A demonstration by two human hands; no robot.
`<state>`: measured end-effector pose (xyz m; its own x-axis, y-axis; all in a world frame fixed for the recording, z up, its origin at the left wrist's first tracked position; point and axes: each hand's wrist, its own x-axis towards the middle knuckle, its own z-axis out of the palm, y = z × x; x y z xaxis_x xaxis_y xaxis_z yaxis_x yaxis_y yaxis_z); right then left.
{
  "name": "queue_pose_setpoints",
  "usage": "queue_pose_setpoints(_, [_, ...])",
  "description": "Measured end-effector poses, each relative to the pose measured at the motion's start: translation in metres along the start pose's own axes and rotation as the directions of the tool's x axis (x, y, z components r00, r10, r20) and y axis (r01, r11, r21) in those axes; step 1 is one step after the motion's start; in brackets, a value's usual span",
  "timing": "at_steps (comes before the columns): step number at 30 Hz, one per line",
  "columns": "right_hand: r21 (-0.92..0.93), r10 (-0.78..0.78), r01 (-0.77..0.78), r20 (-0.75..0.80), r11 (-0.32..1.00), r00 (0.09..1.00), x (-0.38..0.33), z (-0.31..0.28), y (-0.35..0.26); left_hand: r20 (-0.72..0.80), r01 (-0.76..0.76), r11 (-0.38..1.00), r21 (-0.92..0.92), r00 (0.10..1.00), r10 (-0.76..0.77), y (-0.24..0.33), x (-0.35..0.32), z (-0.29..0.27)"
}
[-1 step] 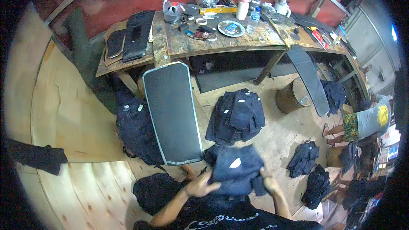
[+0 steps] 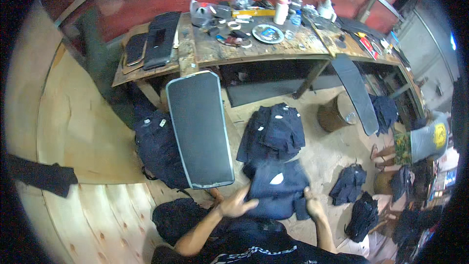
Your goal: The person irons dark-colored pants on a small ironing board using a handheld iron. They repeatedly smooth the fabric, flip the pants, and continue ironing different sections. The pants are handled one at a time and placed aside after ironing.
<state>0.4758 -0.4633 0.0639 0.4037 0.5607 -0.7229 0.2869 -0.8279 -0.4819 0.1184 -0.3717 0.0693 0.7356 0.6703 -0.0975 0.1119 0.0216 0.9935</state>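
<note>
Between my two hands is a folded dark navy garment [image 2: 281, 193] with a white oval label on top. My left hand [image 2: 236, 205] grips its left edge, the thumb lying over the cloth. At its right edge my right hand [image 2: 313, 203] is closed on the fabric. The garment is somewhat blurred, and its kind cannot be made out. Just beyond it a stack of folded dark garments [image 2: 274, 132] lies on the floor, its near edge partly covered by the one I hold.
A long dark padded board [image 2: 201, 132] with a pale border stands out from the cluttered wooden workbench [image 2: 215, 51]. More dark cloth piles [image 2: 156, 142] lie left, others [image 2: 348, 183] right. A round wooden stool [image 2: 336, 112] stands beneath a narrower board. A person [image 2: 425, 139] is at the right.
Both hands have shifted slightly away from me and to the right with the folded garment, bringing it closer over the near edge of the stack.
</note>
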Motion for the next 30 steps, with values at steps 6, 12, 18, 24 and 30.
queue_pose_setpoints(6, [0.022,-0.151,0.191,-0.524,0.981,0.838,0.238,0.013,-0.009,-0.570,-0.005,0.894,0.447,0.769,0.289,0.004,0.129,-0.124])
queue_pose_setpoints(12, [-0.283,-0.037,-0.019,-0.190,0.959,0.981,0.272,0.122,0.080,-0.922,0.251,0.913,0.321,0.303,0.241,-0.118,0.012,-0.323])
queue_pose_setpoints(18, [-0.513,-0.067,0.105,0.092,0.852,0.994,0.128,0.177,0.130,-0.908,0.890,0.236,0.390,0.414,-0.060,-0.275,-0.045,-0.473])
queue_pose_setpoints(24, [-0.646,0.005,0.185,0.280,0.741,0.960,0.023,0.193,0.023,-0.627,0.705,0.302,0.642,0.709,-0.322,-0.258,-0.060,-0.366])
queue_pose_setpoints(30, [-0.514,-0.217,0.617,0.637,0.595,0.740,-0.049,0.221,-0.111,0.215,-0.099,0.862,0.498,0.976,-0.012,-0.134,-0.096,-0.137])
